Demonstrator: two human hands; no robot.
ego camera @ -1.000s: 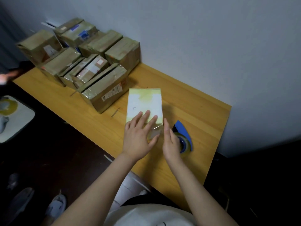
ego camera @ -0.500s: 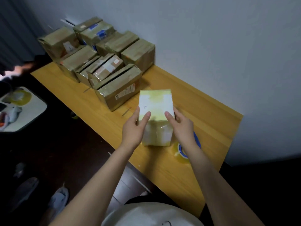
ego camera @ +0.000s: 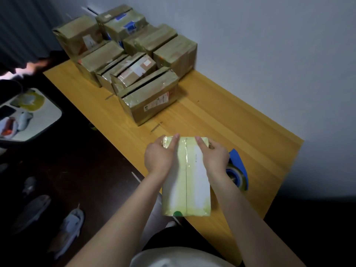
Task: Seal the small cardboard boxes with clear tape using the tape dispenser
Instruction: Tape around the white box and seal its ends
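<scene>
Gripping the box (ego camera: 187, 182) at its far end, you are holding it with both hands over the near edge of the table (ego camera: 240, 128). Your left hand (ego camera: 159, 157) is clamping the far left corner, with its fingers curling over the top and one finger lying straight along the top face. Your right hand (ego camera: 213, 157) is clamping the far right corner in the same way, with its forefinger lying on the top and the other fingers wrapping down the side.

The box is pale yellow-green with white patches, and it is lying lengthwise, pointing away from you. A dark seam is running down the middle of its top face. Its near end is sticking out past the table edge toward your body; whether its underside is touching the table I cannot tell.

The dispenser (ego camera: 238, 170), blue with a roll of clear tape in it, is sitting on the table just beside the box, on its right, and your right wrist is partly hiding it.

The brown boxes (ego camera: 134, 60), glossy with tape, are sitting packed together at the far left end of the table, against the wall (ego camera: 269, 54). A shoe (ego camera: 71, 224) is lying on the dark floor (ego camera: 81, 170) to your left.
</scene>
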